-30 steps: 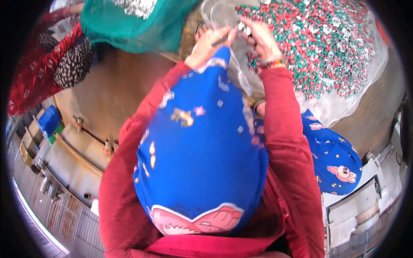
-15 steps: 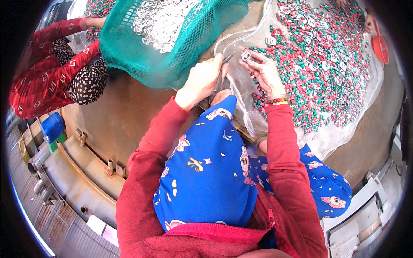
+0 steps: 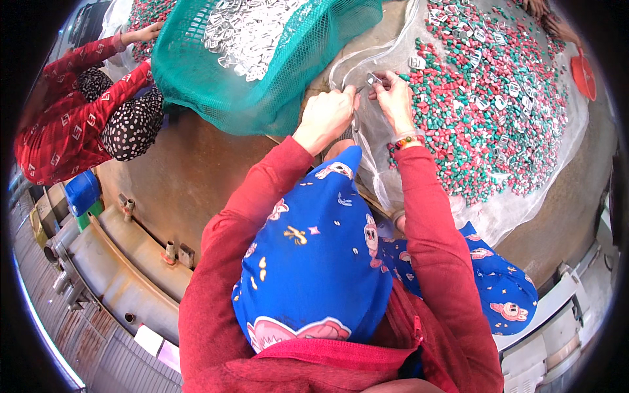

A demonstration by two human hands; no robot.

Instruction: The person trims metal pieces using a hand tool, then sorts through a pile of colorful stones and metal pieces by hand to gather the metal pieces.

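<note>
My left hand (image 3: 329,112) is closed round a slim dark metal tool (image 3: 356,119); the fist hides most of it, so its kind cannot be told. The tool's tip shows beside a small silver buckle-like piece (image 3: 373,79) with an opening in it. My right hand (image 3: 394,98) pinches that piece between thumb and fingers, close to the left hand. Both hands are above the near left edge of a pale mesh sheet (image 3: 370,121). On the sheet lies a wide heap of small red and green cone-like pieces (image 3: 472,147), with silver buckle-like pieces scattered through it.
A green mesh-lined basket (image 3: 223,111) holding many silver pieces stands ahead to the left. At the far left works a person in a red patterned top (image 3: 62,141). Another person's hand (image 3: 559,27) is at the far right, near a red scoop (image 3: 582,77). Metal pipework (image 3: 124,252) lies lower left.
My right hand has moved left and slightly up with the silver piece. My left hand has shifted right, bringing the tool against or very near the piece. The co-worker's hand at far right shows more.
</note>
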